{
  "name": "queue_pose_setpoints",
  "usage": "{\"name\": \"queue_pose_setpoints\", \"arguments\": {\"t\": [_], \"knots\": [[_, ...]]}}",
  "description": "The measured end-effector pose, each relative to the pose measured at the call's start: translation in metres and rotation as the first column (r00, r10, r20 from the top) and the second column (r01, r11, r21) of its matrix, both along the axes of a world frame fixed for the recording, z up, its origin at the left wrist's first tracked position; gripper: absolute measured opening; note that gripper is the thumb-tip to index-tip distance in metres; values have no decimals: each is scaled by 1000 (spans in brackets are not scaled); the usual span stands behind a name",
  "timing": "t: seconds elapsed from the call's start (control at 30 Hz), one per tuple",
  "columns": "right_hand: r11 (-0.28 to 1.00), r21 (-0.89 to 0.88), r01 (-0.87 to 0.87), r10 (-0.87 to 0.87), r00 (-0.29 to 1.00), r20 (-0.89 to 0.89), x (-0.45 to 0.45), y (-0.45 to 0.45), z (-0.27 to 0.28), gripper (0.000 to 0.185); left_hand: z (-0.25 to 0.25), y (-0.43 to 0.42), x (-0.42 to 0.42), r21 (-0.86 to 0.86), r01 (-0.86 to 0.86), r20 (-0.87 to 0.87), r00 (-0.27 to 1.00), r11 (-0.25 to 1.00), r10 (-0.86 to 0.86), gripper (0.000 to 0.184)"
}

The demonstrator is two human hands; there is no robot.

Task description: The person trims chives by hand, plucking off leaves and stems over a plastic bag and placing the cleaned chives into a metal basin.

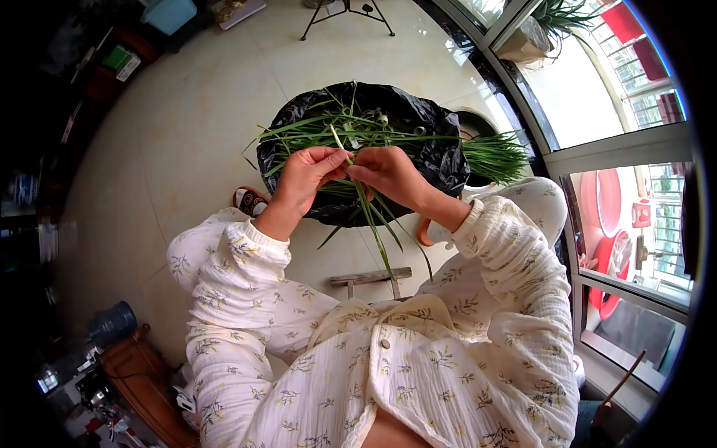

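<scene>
My left hand (300, 179) pinches a long green stalk with a pale end, which looks like a garlic chive (364, 200), between thumb and fingers. Close beside it, my right hand (392, 176) is closed on the same stalk, and the fingertips of both hands nearly meet. The pale tip points up and away from me while the leaves hang down toward my lap. Beneath the hands lies a black plastic bag (441, 160), spread open, with loose green leaves and stalks (328, 134) over it. To its right, a bunch of green chives (493, 157) rests on a round basin (472, 119).
A small wooden stool (371, 277) shows its edge between my legs. Glass door frames (567, 160) run along the right. A black metal stand (347, 16) is at the far side of the tiled floor (202, 112). A wooden piece (142, 381) stands lower left.
</scene>
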State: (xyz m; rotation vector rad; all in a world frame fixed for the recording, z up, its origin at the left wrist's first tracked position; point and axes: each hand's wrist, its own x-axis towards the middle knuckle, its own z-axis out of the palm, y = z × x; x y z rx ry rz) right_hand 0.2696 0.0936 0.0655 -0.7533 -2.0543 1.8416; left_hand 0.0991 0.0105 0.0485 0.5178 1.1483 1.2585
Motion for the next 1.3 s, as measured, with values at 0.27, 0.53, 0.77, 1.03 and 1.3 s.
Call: {"name": "queue_pose_setpoints", "arguments": {"t": [0.27,0.53,0.77,1.03,1.3], "knots": [[848,-518,-111,23,984,-175,7,10,-2,23,-4,2,0,52,9,150,989,999,-17,14],[958,-288,1,-23,997,-74,7,8,-11,20,1,6,6,170,78,-483,875,982,14,14],[940,-341,-15,4,999,-33,9,8,-6,23,5,15,-9,354,108,-851,450,929,272,14],[887,-462,24,-43,999,-32,16,11,4,24,-7,31,-16,324,97,-886,381,941,265,14],[910,-413,-42,14,997,-71,27,17,11,23,-18,43,-29,198,126,-978,97,972,186,18]]}}
